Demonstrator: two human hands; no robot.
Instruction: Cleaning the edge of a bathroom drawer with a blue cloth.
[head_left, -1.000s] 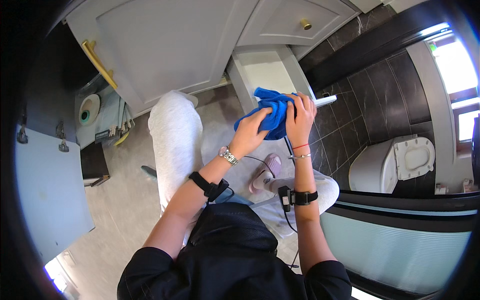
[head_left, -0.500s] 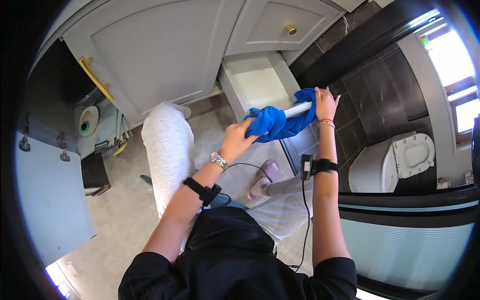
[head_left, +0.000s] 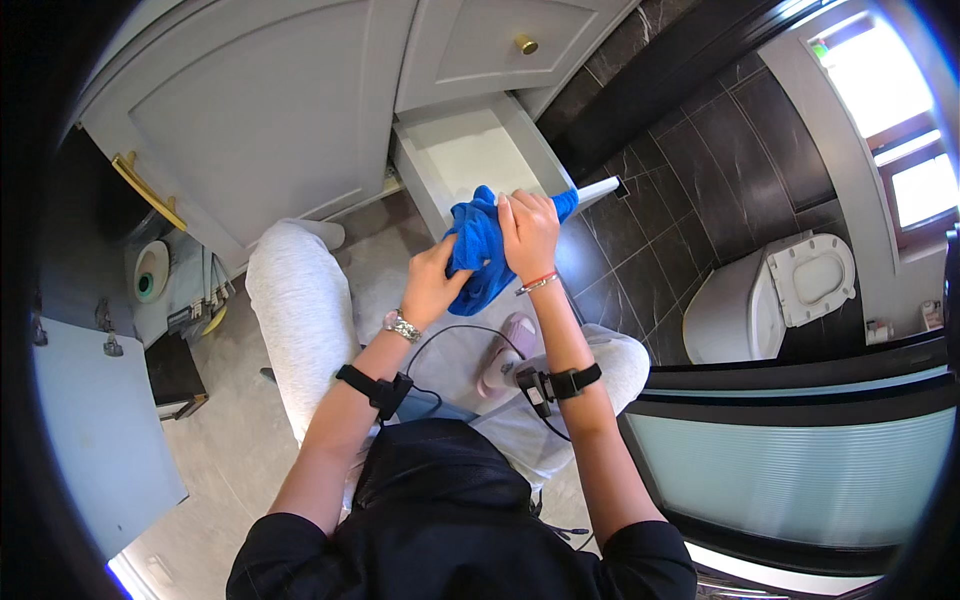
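Note:
A bunched blue cloth (head_left: 478, 238) hangs over the front of a pulled-out grey drawer (head_left: 415, 165), whose pale inside shows behind it. My left hand (head_left: 432, 286) grips the cloth's left side, with the thumb toward its middle. My right hand (head_left: 530, 235) is closed over the cloth close beside the left one. A strip of the same cloth reaches past my right hand toward the drawer front (head_left: 600, 190), whose top edge sticks out white on the right. The cloth and my hands hide the rest of that front.
Above the drawer is another drawer with a brass knob (head_left: 526, 44); left of it, a grey cabinet door (head_left: 270, 120) with a gold handle (head_left: 150, 190). A toilet (head_left: 735, 312) stands at right by dark wall tiles. An open light-blue door (head_left: 105, 420) is at far left.
My right hand has moved left along the drawer front, from its right end to beside my left hand. The cloth is bunched more tightly, and the view has shifted a little.

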